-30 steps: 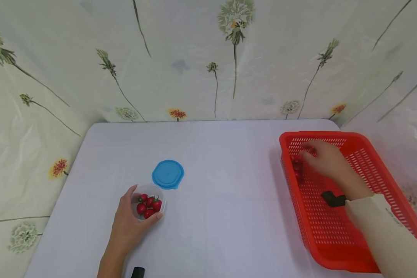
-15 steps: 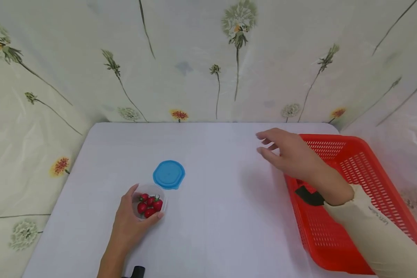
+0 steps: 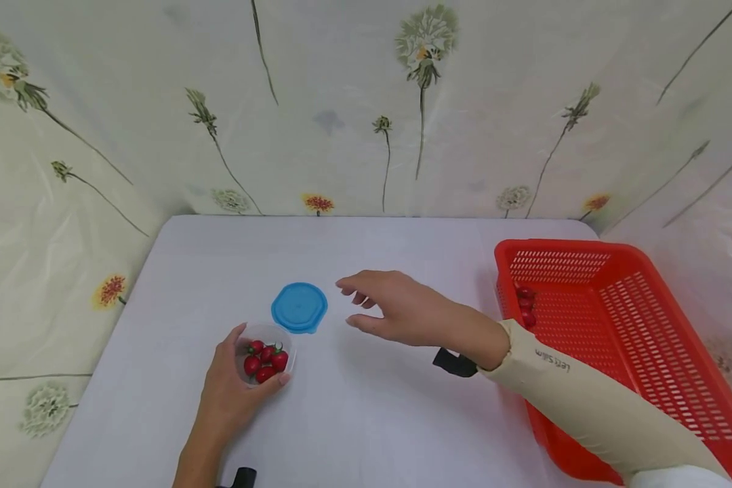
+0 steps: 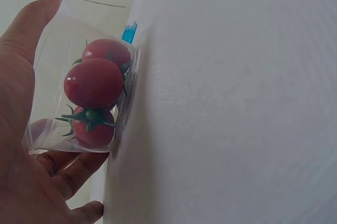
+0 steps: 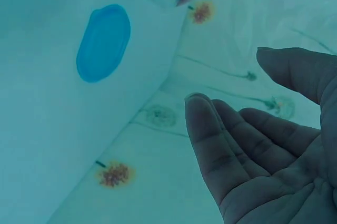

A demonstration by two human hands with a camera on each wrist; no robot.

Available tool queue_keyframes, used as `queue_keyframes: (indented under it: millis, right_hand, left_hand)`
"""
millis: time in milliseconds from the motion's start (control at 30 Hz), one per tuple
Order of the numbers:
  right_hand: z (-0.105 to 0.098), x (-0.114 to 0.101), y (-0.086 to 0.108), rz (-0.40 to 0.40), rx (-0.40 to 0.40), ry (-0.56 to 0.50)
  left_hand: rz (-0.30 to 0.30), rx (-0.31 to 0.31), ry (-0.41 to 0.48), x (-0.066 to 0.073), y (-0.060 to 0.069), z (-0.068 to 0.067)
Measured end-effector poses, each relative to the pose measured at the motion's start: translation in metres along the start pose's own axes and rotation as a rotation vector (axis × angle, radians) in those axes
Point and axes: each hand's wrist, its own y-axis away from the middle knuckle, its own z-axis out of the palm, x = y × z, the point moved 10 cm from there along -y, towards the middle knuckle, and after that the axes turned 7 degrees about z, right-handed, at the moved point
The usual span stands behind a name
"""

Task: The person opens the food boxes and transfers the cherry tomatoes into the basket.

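Observation:
My left hand (image 3: 234, 379) grips a small clear plastic tub (image 3: 294, 356) standing on the table, thumb on the near side and fingers round the far side. Several cherry tomatoes (image 3: 265, 362) with green stems lie inside; the left wrist view shows them through the wall (image 4: 95, 84). A blue lid (image 3: 299, 308) lies flat just beyond the tub. To the right of the lid, my right hand (image 3: 402, 308) is above the table. Its thumb and fingers are apart in the right wrist view, nothing between them (image 5: 263, 145).
A red perforated basket (image 3: 585, 325) stands at the right of the white table (image 3: 366, 420), partly behind the right sleeve (image 3: 585, 393). A few more cherry tomatoes (image 3: 526, 305) lie along its left wall. A flowered sheet (image 3: 317, 81) hangs behind the table.
My right hand has come out of the red basket and moved left across the table toward the lid and tub. My left hand keeps holding the tub in the same place.

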Motion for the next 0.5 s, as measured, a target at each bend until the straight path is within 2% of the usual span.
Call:
queue_keyframes:
  millis: [167, 300, 500]
  right_hand:
    - [0.027, -0.014, -0.017, -0.027, -0.067, 0.017]
    - [0.05, -0.029, -0.029, -0.079, -0.118, 0.018]
    - [0.081, -0.05, -0.047, -0.16, -0.182, 0.005]
  left_hand:
    - [-0.005, -0.004, -0.003, 0.0, 0.001, -0.001]
    - [0.009, -0.003, 0.005, 0.0, 0.0, -0.002]
    - [0.056, 0.013, 0.035, 0.001, -0.001, -0.001]
